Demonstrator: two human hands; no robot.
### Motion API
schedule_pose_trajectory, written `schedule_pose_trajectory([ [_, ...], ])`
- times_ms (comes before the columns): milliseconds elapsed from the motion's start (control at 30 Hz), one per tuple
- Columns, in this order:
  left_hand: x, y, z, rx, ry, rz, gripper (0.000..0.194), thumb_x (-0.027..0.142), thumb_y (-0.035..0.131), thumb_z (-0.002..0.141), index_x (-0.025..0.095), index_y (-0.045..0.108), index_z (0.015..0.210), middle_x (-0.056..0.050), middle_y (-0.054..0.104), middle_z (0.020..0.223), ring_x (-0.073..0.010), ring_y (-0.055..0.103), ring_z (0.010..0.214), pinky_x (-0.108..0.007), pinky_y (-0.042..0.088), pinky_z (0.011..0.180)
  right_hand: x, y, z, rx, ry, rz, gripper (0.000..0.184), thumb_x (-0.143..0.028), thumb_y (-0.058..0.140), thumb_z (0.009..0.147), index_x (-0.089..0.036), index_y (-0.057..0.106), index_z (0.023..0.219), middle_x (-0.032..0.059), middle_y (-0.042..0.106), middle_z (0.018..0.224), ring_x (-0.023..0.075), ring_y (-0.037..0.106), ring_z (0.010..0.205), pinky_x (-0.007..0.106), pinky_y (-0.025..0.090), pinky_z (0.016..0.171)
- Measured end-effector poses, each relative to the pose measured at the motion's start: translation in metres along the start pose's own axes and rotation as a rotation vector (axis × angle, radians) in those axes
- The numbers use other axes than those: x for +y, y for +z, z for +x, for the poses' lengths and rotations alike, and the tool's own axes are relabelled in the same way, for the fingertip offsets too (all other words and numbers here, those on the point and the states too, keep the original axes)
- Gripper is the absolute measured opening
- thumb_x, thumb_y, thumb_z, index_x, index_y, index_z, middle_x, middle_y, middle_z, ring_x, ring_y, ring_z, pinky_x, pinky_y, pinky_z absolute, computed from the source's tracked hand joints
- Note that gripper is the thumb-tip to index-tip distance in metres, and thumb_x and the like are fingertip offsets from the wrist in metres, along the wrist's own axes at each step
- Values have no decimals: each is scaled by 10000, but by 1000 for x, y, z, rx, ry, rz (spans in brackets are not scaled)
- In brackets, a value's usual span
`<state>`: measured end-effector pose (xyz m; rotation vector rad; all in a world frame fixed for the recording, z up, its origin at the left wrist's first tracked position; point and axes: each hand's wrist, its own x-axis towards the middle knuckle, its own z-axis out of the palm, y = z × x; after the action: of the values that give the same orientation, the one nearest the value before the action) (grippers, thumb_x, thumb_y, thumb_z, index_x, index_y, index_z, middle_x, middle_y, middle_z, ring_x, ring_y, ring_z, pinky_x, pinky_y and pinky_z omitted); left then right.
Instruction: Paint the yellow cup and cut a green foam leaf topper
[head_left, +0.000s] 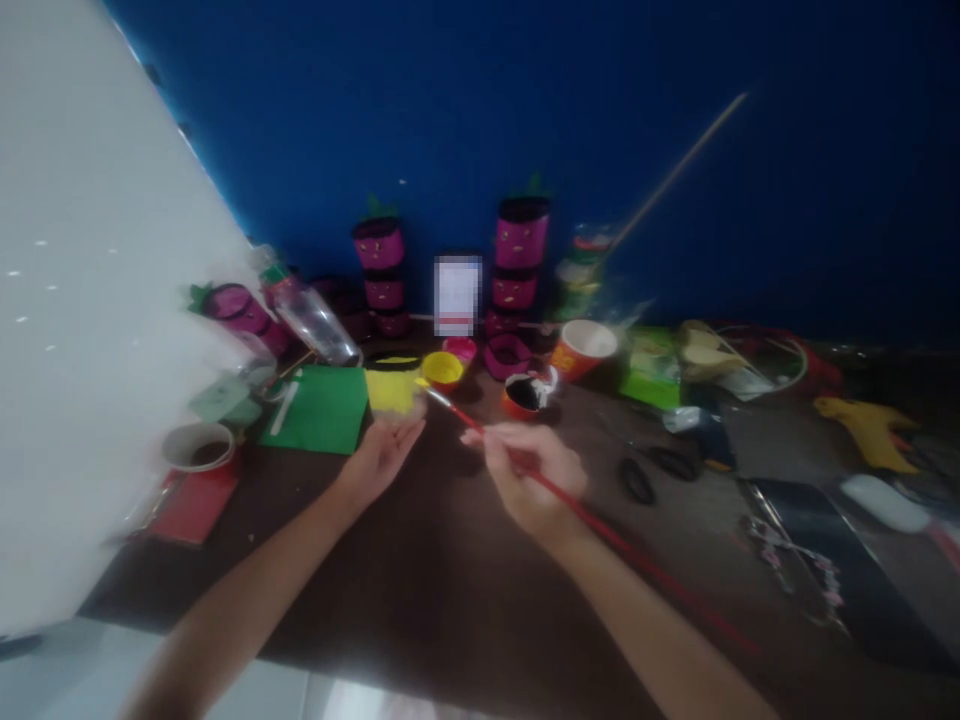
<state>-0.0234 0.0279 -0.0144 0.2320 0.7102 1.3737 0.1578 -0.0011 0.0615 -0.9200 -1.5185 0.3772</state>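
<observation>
Blue wall point(420, 90) behind everything; dark brown table point(465, 590) beneath. All places taken from the yellow cup point(442, 372).

Two purple towers with small faces and green tops: left tower point(379, 245) behind the cup and to its left, right tower point(520, 240) behind and to its right. Both look finished, as far as the blur lets me judge.

Green sheet point(319, 412) lies left of the cup, clear bottle point(319, 320) leaning beyond it.

Right hand point(536, 475), nearer the wearer and right of the cup: fingers clamped on a red brush point(559, 488), bristles pointing up-left. Left hand point(382, 455), nearer and left of the cup: fingers close together, stretched out at the lower edge of a yellow piece point(390, 393). Cannot tell whether they grip it or only support it.

Yellow piece sits just left of the cup, a dark band along its top; flat or curved, cannot tell. Its visible face is mostly yellow. My reading: coating well advanced on this side; edges, dark band and hidden side unconfirmed.

Smaller: dark-filled pot point(523, 397) to the cup's right. Smallest: yellow bristles point(422, 383), near the cup's left side, by the piece's right edge; contact uncertain.
</observation>
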Motion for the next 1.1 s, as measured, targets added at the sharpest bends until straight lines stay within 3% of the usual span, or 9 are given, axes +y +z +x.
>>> schedule_pose_trajectory([
  [567, -4, -6, -2, -113, 73, 74, 165, 174, 678, 767, 136, 638, 923, -98, 650, 1166, -233, 457, 1279, -378, 331, 1105, 6, 5, -6, -18, -3, -12, 84, -134, 629, 799, -217, 620, 794, -2, 740, 744, 141, 715, 650, 237, 591, 600],
  [800, -3, -5, 1, -30, 41, -4, 223, 167, 560, 856, 168, 588, 1078, -88, 646, 1176, -193, 496, 1247, -387, 331, 1111, 14, 7, -12, -124, 67, -29, 67, -158, 614, 795, -211, 629, 757, -6, 718, 686, 129, 694, 596, 219, 573, 570],
  [933, -2, -2, 3, 75, 43, -9, 153, 146, 480, 892, 162, 607, 976, -71, 684, 1065, -176, 524, 1218, -377, 333, 1111, 15, 6, -13, -142, 77, -19, 81, -152, 611, 785, -207, 602, 725, -13, 697, 649, 121, 675, 549, 206, 554, 523],
  [1100, -2, 0, 0, -46, 84, 52, 53, 144, 585, 832, 147, 629, 861, -65, 696, 1009, -189, 530, 1208, -362, 328, 1110, 13, 5, -11, -85, 3, -15, 87, -131, 599, 794, -217, 601, 781, -3, 714, 714, 128, 693, 621, 218, 559, 569],
])
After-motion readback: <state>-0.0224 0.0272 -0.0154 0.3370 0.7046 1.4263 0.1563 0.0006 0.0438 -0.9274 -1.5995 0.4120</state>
